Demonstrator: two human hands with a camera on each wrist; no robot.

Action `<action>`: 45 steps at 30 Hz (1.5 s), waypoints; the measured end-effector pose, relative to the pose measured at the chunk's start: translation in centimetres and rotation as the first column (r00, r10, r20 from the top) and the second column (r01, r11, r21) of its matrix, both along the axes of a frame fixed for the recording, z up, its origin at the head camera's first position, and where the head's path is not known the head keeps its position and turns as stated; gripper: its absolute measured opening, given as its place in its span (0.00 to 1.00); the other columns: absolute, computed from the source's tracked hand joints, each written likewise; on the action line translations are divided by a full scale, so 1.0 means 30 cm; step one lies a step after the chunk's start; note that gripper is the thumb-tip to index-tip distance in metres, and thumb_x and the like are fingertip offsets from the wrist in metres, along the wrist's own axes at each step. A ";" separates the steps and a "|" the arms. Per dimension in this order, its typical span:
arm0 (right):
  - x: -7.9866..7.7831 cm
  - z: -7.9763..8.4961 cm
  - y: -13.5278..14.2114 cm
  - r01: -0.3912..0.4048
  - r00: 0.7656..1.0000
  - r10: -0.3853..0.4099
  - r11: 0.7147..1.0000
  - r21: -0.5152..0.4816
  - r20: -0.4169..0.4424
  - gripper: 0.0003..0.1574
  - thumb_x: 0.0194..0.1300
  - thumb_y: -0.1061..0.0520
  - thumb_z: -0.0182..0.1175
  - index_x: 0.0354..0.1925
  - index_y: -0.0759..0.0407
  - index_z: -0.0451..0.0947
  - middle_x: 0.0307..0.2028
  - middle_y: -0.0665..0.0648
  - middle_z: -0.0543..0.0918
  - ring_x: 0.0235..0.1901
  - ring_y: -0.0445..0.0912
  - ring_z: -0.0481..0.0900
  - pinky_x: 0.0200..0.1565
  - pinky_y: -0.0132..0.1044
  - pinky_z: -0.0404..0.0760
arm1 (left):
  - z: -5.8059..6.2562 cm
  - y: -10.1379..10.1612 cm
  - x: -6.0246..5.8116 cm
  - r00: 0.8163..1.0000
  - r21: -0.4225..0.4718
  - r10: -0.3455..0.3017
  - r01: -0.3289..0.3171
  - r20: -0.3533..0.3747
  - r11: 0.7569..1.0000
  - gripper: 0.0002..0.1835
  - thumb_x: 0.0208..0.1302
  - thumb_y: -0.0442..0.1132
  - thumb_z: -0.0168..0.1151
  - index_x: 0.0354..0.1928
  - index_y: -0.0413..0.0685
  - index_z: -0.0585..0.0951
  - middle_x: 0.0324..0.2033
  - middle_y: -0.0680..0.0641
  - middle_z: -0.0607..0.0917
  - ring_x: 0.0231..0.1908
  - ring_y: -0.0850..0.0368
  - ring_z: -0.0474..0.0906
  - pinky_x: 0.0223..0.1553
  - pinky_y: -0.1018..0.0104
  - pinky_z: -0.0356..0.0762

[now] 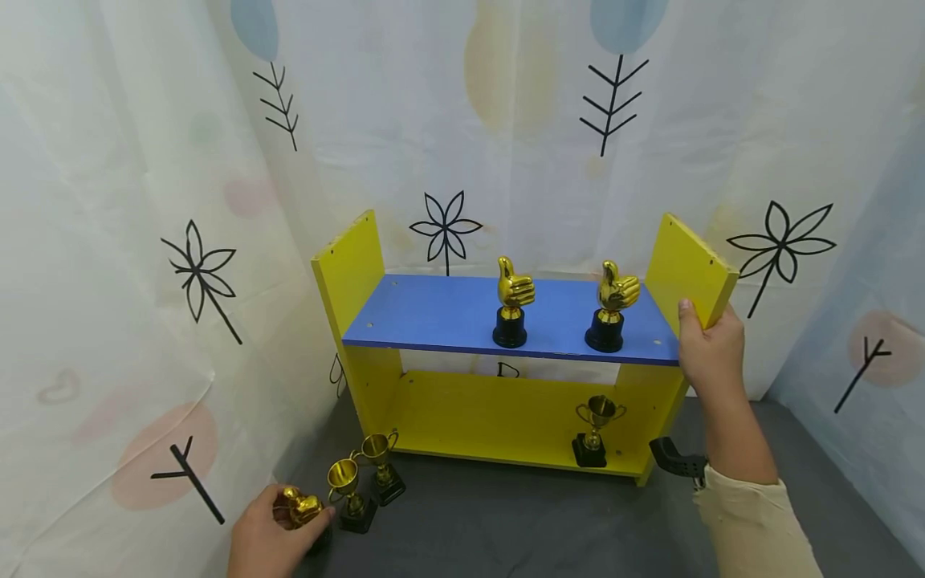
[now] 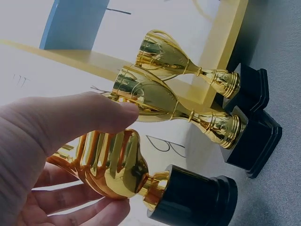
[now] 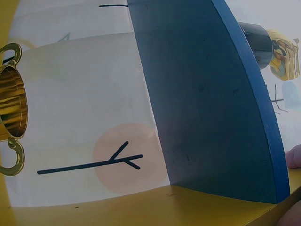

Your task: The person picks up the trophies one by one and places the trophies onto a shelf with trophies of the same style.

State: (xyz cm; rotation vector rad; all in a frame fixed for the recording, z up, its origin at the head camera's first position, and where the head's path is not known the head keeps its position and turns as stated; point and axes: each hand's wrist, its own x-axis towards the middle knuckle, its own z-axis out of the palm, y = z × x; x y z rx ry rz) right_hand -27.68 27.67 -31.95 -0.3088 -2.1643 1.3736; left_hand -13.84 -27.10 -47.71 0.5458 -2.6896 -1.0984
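At the lower left, my left hand (image 1: 262,536) holds a gold thumbs-up trophy (image 1: 307,507). Thumb and fingers close around its gold part, while its round black base (image 2: 190,194) sticks out past them in the left wrist view. Right beside it, two gold cup trophies stand on the grey surface, a nearer cup (image 1: 344,479) and a farther cup (image 1: 377,449). My right hand (image 1: 717,355) grips the front edge of the yellow right side panel (image 1: 690,269) of a small shelf unit, thumb on the inner face.
Two more thumbs-up trophies (image 1: 515,291) stand on the blue upper board (image 1: 441,309). Another cup trophy (image 1: 600,413) is at the right of the yellow lower board (image 1: 499,413). Printed white curtains (image 1: 542,185) hang behind and at both sides. A black strap (image 1: 675,460) juts from the right wrist.
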 end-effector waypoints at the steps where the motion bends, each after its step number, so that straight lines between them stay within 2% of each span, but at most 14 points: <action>1: 0.000 -0.001 0.000 0.001 1.000 -0.001 1.000 -0.001 0.002 0.35 0.85 0.41 0.44 0.78 0.58 0.64 0.70 0.63 0.77 0.59 0.55 0.75 0.65 0.57 0.78 | 0.000 0.002 0.001 1.000 0.000 0.004 -0.004 -0.011 1.000 0.35 0.49 0.54 0.86 0.47 0.33 0.80 0.34 0.41 0.86 0.32 0.52 0.85 0.32 0.60 0.85; 5: -0.003 -0.004 0.002 0.001 1.000 -0.001 1.000 -0.008 0.004 0.35 0.85 0.41 0.44 0.78 0.58 0.64 0.70 0.63 0.77 0.59 0.54 0.75 0.66 0.57 0.78 | 0.001 0.005 0.004 0.999 -0.007 0.003 -0.003 -0.040 1.000 0.33 0.49 0.52 0.86 0.46 0.34 0.81 0.35 0.41 0.86 0.32 0.52 0.86 0.32 0.63 0.84; 11: -0.008 -0.003 0.004 -0.001 1.000 0.001 1.000 -0.005 0.007 0.35 0.85 0.40 0.44 0.78 0.58 0.64 0.69 0.64 0.76 0.59 0.55 0.76 0.66 0.59 0.78 | 0.007 0.009 0.007 0.999 0.002 -0.007 0.007 -0.043 1.000 0.33 0.49 0.51 0.87 0.46 0.36 0.81 0.37 0.41 0.86 0.34 0.52 0.86 0.32 0.66 0.82; 20: -0.002 -0.003 0.001 -0.001 1.000 0.001 1.000 -0.007 -0.007 0.36 0.85 0.40 0.43 0.78 0.58 0.63 0.71 0.64 0.76 0.60 0.56 0.75 0.68 0.60 0.77 | 0.019 0.026 0.015 0.992 -0.041 0.041 -0.046 -0.121 0.998 0.32 0.50 0.52 0.87 0.46 0.36 0.82 0.37 0.39 0.86 0.35 0.47 0.88 0.32 0.68 0.82; 28: -0.003 -0.002 0.000 -0.003 1.000 0.003 1.000 -0.016 0.009 0.36 0.85 0.40 0.44 0.78 0.57 0.63 0.71 0.63 0.75 0.61 0.55 0.74 0.68 0.59 0.77 | 0.025 0.047 0.016 0.977 -0.036 0.091 -0.100 -0.195 0.994 0.28 0.48 0.48 0.88 0.42 0.39 0.83 0.36 0.40 0.86 0.34 0.48 0.87 0.34 0.58 0.89; 32: -0.003 0.000 -0.001 -0.007 1.000 0.007 1.000 -0.012 0.009 0.36 0.85 0.40 0.43 0.78 0.58 0.62 0.71 0.63 0.75 0.61 0.56 0.74 0.69 0.60 0.76 | 0.024 0.052 0.013 0.973 -0.028 0.087 -0.095 -0.212 0.995 0.28 0.50 0.47 0.87 0.44 0.37 0.82 0.37 0.37 0.85 0.35 0.44 0.88 0.36 0.52 0.90; 40: -0.002 -0.007 0.000 0.002 1.000 -0.002 1.000 -0.008 -0.021 0.35 0.85 0.42 0.45 0.78 0.59 0.64 0.71 0.63 0.76 0.61 0.55 0.75 0.68 0.58 0.76 | 0.020 0.063 0.002 0.970 -0.020 0.093 -0.100 -0.223 0.995 0.29 0.50 0.47 0.87 0.46 0.36 0.82 0.39 0.35 0.85 0.36 0.41 0.89 0.38 0.50 0.91; 45: -0.002 -0.008 0.002 -0.007 1.000 0.007 1.000 -0.012 -0.017 0.35 0.85 0.41 0.44 0.78 0.58 0.63 0.72 0.63 0.75 0.63 0.56 0.75 0.70 0.61 0.76 | 0.027 0.074 0.000 0.964 -0.020 0.098 -0.106 -0.245 0.994 0.30 0.51 0.46 0.87 0.47 0.34 0.81 0.39 0.33 0.85 0.37 0.38 0.89 0.37 0.50 0.91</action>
